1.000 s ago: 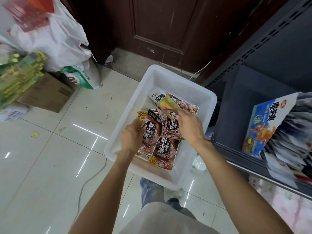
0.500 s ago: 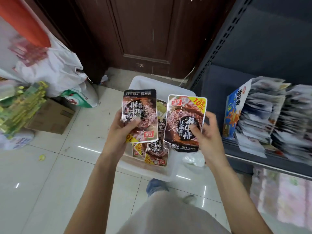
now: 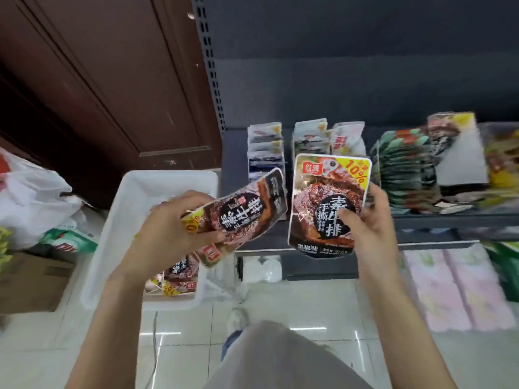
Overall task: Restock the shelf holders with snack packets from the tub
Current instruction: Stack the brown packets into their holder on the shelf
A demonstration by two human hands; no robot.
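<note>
White tub [image 3: 118, 220] on tiled floor [image 3: 323, 299].

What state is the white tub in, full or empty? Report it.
Neither: nearly empty. A few snack packets lie at the near end of the white tub, while its far floor shows bare white plastic. The left hand hides the middle.
</note>
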